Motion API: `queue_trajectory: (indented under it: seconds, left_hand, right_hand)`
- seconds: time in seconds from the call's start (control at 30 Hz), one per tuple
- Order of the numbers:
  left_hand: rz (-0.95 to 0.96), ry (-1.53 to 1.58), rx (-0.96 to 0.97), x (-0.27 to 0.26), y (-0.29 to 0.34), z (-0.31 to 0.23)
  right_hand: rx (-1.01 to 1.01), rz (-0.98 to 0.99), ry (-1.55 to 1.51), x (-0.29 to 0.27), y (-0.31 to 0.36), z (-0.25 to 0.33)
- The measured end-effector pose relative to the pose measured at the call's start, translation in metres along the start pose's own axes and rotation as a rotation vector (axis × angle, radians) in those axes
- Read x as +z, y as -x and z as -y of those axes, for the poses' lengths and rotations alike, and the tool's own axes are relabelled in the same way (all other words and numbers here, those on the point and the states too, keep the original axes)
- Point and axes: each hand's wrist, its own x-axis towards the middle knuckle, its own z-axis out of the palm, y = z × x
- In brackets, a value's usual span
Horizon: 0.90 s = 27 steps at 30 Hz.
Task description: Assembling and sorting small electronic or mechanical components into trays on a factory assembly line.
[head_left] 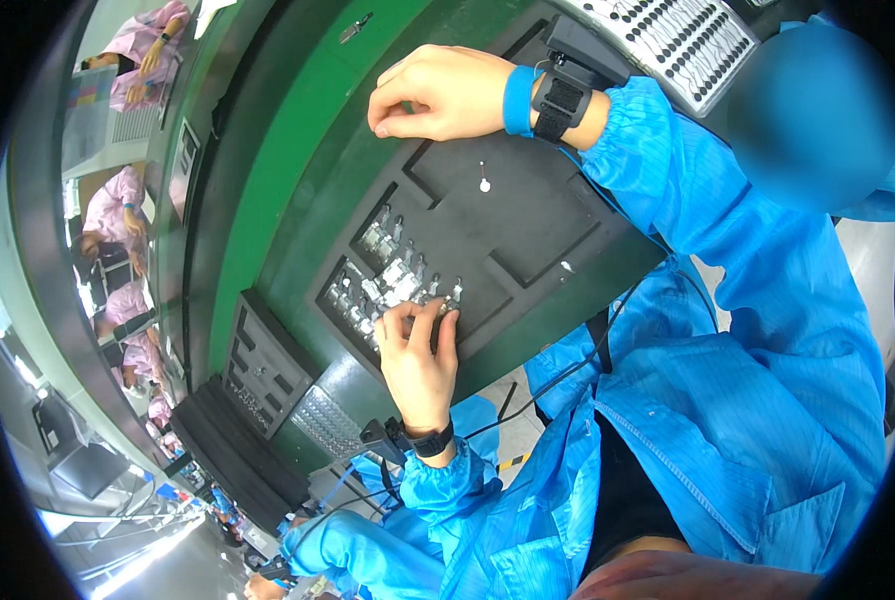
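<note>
My left hand (417,360) reaches down to a dark foam tray (467,235). Its bent fingers are closed around a small metal part (454,291) at the edge of a cluster of silvery metal pieces (395,283). The fingers partly cover that cluster. Over the tray's far right edge hovers my right hand (442,92), thumb and forefinger pinched together. What sits between those fingertips, if anything, cannot be made out. A small white-tipped piece (484,185) lies alone on the foam, and another small pale piece (567,267) is near the tray's near edge.
A white tray of dark round parts on wires (677,45) stands at upper right, beside a person's blue cap (812,115). Left of my tray are another foam tray (267,365) and a clear tray (327,420). A black cable (597,350) crosses my front. People in pink sit across the green bench (302,130).
</note>
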Motion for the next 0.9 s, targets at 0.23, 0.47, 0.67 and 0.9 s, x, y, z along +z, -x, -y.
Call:
queue_trajectory:
  seconds: [0.23,0.47,0.67,0.9]
  left_hand:
    - [0.005,-0.019,0.005,0.001,-0.001,0.003]
    - [0.020,-0.004,0.009,-0.004,-0.002,0.002]
    - [-0.091,0.092,0.111,-0.008,-0.034,-0.019]
    - [-0.015,-0.029,0.273,0.031,-0.111,-0.052]
  right_hand:
    - [-0.033,-0.011,0.004,0.007,0.001,-0.005]
    - [0.038,0.041,-0.021,0.004,0.003,-0.002]
    - [-0.048,-0.026,-0.026,0.006,-0.001,-0.004]
    - [0.041,-0.008,-0.025,0.006,0.003,-0.012]
